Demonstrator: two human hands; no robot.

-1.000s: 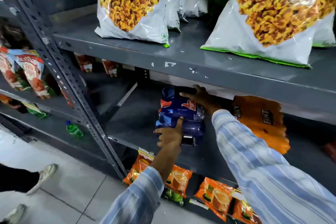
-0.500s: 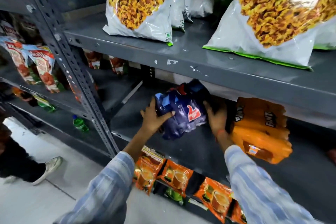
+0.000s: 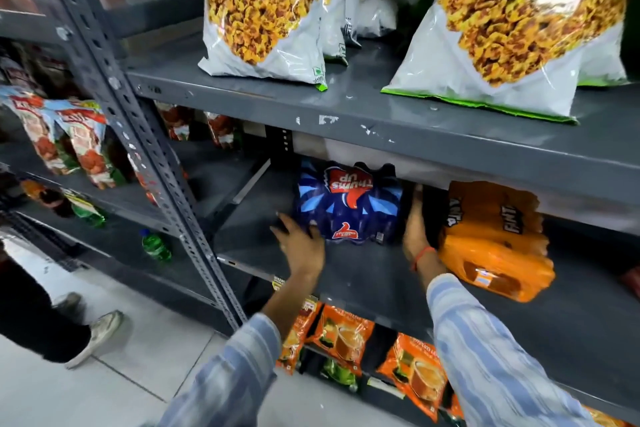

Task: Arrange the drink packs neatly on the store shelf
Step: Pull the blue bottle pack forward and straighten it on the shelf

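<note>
A blue drink pack [image 3: 348, 206] stands on the grey middle shelf [image 3: 363, 274], its label upside down. My left hand [image 3: 299, 243] grips its lower left front corner, thumb on the front and fingers round the side. My right hand [image 3: 415, 227] lies flat against the pack's right side, in the gap between it and an orange drink pack [image 3: 491, 239]. The orange pack lies tilted on the same shelf, just right of my right wrist.
Large snack bags [image 3: 266, 10] stand on the shelf above. Orange tea packets [image 3: 341, 333] hang below the middle shelf. A slotted steel upright [image 3: 145, 149] runs down the left. Another person's shoe [image 3: 98, 336] is on the tiled floor at the left.
The blue pack went from tilted in both hands to standing on the shelf, further back. My left hand slid down to its front corner and my right hand stayed on its right side.
</note>
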